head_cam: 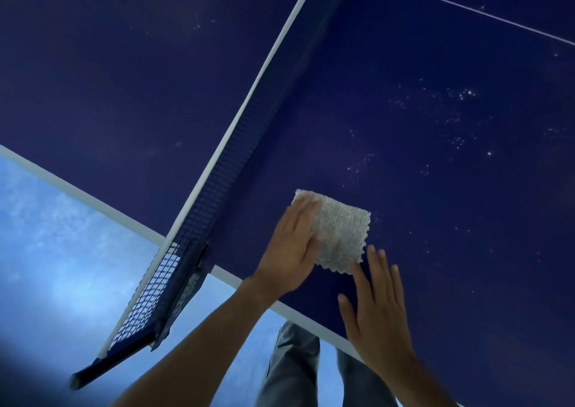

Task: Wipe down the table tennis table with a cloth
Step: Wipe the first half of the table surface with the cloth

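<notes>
A dark blue table tennis table (435, 64) fills most of the view, speckled with white dust on its right half. A white nubby cloth (340, 234) lies flat on the table near the net and the near edge. My left hand (291, 244) presses flat on the cloth's left side with straight fingers. My right hand (378, 307) lies flat on the table just below and right of the cloth, its fingertips at the cloth's lower corner.
The net (236, 157) with a white top band runs diagonally across the table, left of the cloth. Its clamp post (174, 297) sticks out past the white table edge (308, 315). Below lie a light blue floor (56, 251) and my grey trouser legs (295, 366).
</notes>
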